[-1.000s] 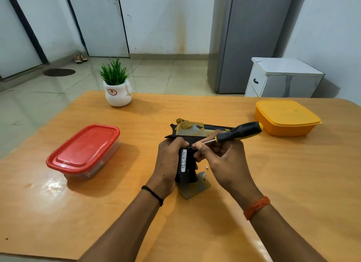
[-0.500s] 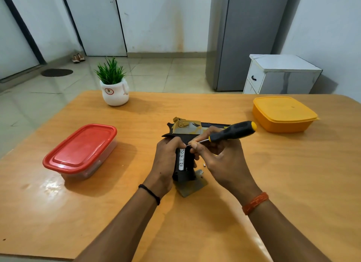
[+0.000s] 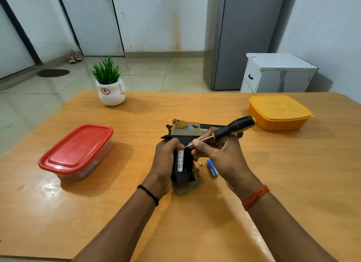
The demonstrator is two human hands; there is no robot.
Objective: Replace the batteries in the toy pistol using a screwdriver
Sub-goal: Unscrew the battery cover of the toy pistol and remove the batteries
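Now prying white battery point(image 3: 180, 160) from toy pistol point(image 3: 183, 144) at frame centre: left hand point(image 3: 166, 164) gripping grip, right hand point(image 3: 216, 156) pinching screwdriver point(image 3: 232, 127); next, probably levering gently.

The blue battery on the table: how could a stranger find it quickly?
Start at the toy pistol mid-table. Just right of its grip, below the right hand, the blue battery lies flat on the wood. Beside it is a tiny screw; only the battery is blue.
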